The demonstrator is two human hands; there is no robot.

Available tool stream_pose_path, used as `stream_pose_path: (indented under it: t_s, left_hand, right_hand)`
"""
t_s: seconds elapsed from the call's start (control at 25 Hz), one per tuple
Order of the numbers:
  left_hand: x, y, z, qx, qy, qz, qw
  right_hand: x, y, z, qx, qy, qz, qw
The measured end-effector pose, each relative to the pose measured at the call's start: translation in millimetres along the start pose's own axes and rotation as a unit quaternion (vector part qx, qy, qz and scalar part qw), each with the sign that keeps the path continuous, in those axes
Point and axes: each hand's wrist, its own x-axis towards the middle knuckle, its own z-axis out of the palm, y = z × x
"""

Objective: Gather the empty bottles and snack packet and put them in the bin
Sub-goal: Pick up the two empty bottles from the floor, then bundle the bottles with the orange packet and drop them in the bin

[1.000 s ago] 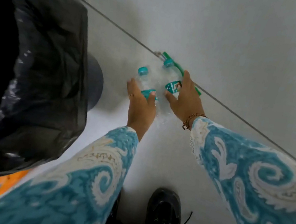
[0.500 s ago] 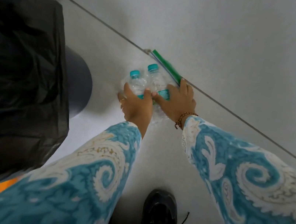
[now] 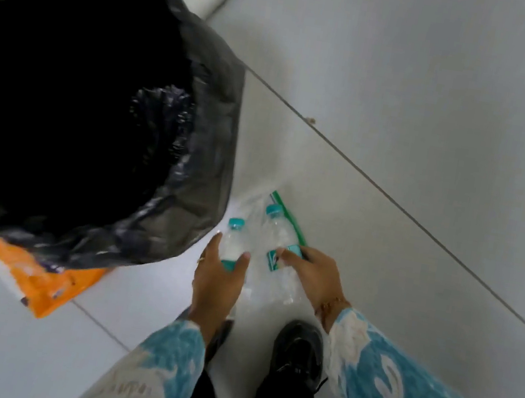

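My left hand [image 3: 216, 277] is closed around a clear plastic bottle [image 3: 232, 240] with a teal cap. My right hand [image 3: 311, 275] grips a second clear teal-capped bottle [image 3: 278, 232], together with a clear packet with a green strip [image 3: 289, 217] along its far edge. Both bottles are lifted off the white floor and held just right of the bin [image 3: 194, 140], which is lined with a black bag, its dark mouth open at the left. The bottles sit near its rim, outside it.
An orange packet [image 3: 42, 277] lies on the floor, partly under the bin's near side. My black shoes [image 3: 299, 349] stand on white floor tiles [image 3: 440, 106] with dark grout lines. The image is slightly blurred.
Both hands have closed on the bottles and packet and lifted them up from the floor. The view has swung so the bin's open mouth fills the left.
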Motion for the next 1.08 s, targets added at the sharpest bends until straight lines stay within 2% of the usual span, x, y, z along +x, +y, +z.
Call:
stream_pose_path:
  t_s: [0.12, 0.2, 0.28, 0.36, 0.48, 0.64, 0.76, 0.92, 1.0, 1.08]
  left_hand:
    - [-35, -32, -63, 0.004, 0.021, -0.019, 1.000]
    - [-44, -53, -98, 0.011, 0.017, -0.038, 0.999]
    - [-42, -74, -131, 0.037, 0.014, -0.045, 0.998]
    - [-29, -93, -163, 0.066, 0.015, -0.014, 0.998]
    - [13, -129, -228, 0.149, 0.025, 0.082, 0.985]
    - [82, -148, -296, 0.194, 0.057, 0.143, 0.969]
    - [121, -166, -321, 0.269, 0.037, 0.168, 0.948]
    - [166, -208, -329, 0.404, -0.051, 0.148, 0.901]
    - [165, -232, -321, 0.384, -0.073, 0.135, 0.910]
    - [146, -254, -306, 0.326, -0.068, 0.120, 0.935]
  right_hand:
    - [-50, 6, 38, -0.019, -0.049, 0.049, 0.997]
    - [-80, 7, 70, -0.028, -0.086, 0.047, 0.995]
    - [-106, 0, 108, -0.030, -0.090, 0.036, 0.995]
    - [-123, -8, 151, 0.010, -0.092, 0.037, 0.995]
    - [-135, -20, 238, 0.101, -0.075, 0.037, 0.991]
    - [-127, -31, 342, 0.195, -0.049, 0.062, 0.978]
    - [-112, -31, 401, 0.225, -0.008, 0.075, 0.971]
    - [-79, -18, 449, 0.169, 0.030, 0.051, 0.984]
    - [-70, -6, 454, 0.080, 0.061, 0.019, 0.995]
    - [-71, 2, 438, -0.088, 0.068, -0.027, 0.993]
